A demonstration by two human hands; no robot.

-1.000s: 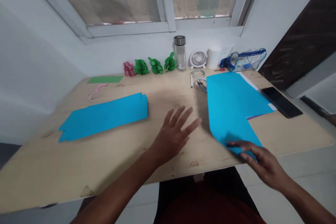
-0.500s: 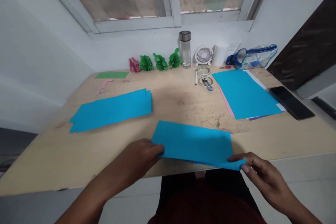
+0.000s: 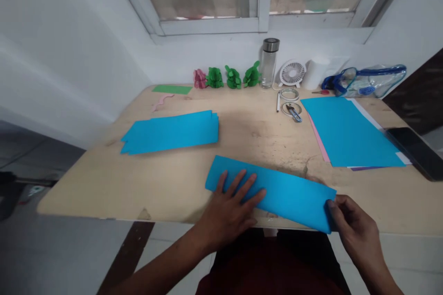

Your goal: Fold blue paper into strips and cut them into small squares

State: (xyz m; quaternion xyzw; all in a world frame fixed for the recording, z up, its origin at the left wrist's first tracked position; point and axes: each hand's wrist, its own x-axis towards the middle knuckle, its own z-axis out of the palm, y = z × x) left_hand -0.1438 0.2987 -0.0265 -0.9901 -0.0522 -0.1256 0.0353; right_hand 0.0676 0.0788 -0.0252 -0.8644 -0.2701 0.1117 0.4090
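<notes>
At the near edge of the wooden table (image 3: pixel 173 184), we see a folded blue sheet (image 3: pixel 290 193), lying aslant. Our left hand (image 3: pixel 230 212) presses its left part flat, fingers spread apart, gripping nothing. Our right hand (image 3: pixel 353 221) has its right end pinched, thumb on top. Beyond, to the left: blue strips (image 3: pixel 173 131), overlapping in a pile; behind them a wavy pink strip (image 3: pixel 162 100) and a green sheet (image 3: pixel 172 89). Right side: stacked paper (image 3: pixel 353 133), blue uppermost, black phone (image 3: pixel 415 152) against its right corner. Between the two piles, farther back: white pen (image 3: pixel 278 102), tape rolls (image 3: pixel 289 95), cutters (image 3: pixel 294 113). Along the wall: green paper shapes (image 3: pixel 233 77), bottle (image 3: pixel 269 64), small fan (image 3: pixel 292 73).
</notes>
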